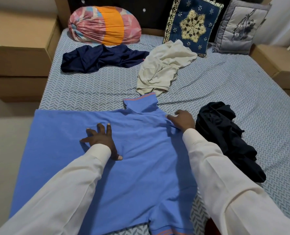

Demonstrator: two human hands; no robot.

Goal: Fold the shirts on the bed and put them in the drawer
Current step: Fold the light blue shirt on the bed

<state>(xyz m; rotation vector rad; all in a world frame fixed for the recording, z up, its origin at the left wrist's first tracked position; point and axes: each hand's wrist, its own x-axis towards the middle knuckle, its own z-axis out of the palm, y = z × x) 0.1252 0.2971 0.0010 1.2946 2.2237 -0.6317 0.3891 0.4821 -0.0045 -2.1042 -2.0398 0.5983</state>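
Observation:
A light blue polo shirt (137,175) with orange-trimmed collar and sleeve lies spread flat across the near part of the bed (242,85). My left hand (101,139) presses flat on its middle with fingers spread. My right hand (182,120) rests at the shirt's right shoulder by the collar, its fingers bent on the fabric edge. A crumpled navy shirt (100,57) lies at the far left, a crumpled beige shirt (161,68) in the middle, and a bunched dark shirt (225,136) just right of my right arm.
A pink and orange bolster (105,25), a blue patterned cushion (193,25) and a grey cushion (240,28) line the headboard. Brown bedside units (20,48) stand on the left and another (279,65) on the right. No drawer shows.

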